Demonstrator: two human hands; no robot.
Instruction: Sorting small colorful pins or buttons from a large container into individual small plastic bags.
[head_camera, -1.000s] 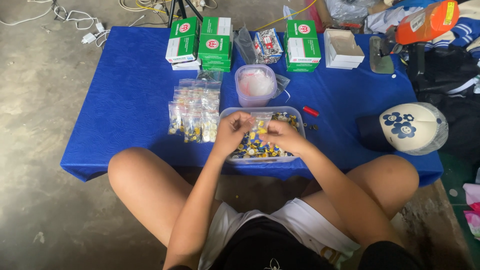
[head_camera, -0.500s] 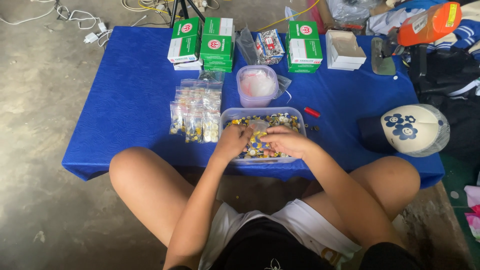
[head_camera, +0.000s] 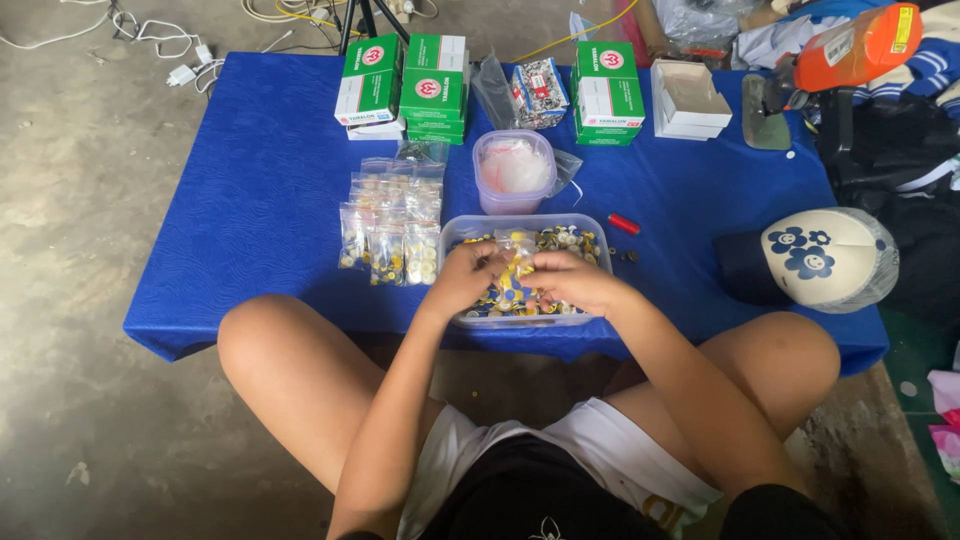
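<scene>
Left hand (head_camera: 462, 282) and right hand (head_camera: 572, 282) curled, fingertips pinched on small clear bag (head_camera: 518, 258) held between them, just above clear plastic tray (head_camera: 527, 226) of small yellow and blue round pieces. Filled small bags (head_camera: 392, 225) laid left of tray on blue bench (head_camera: 250, 190). Lidded tub (head_camera: 513, 171) beyond; green boxes (head_camera: 405, 85) at far edge.

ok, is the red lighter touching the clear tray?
Apart. The head view shows blue cloth between the red lighter and the clear tray.
</scene>
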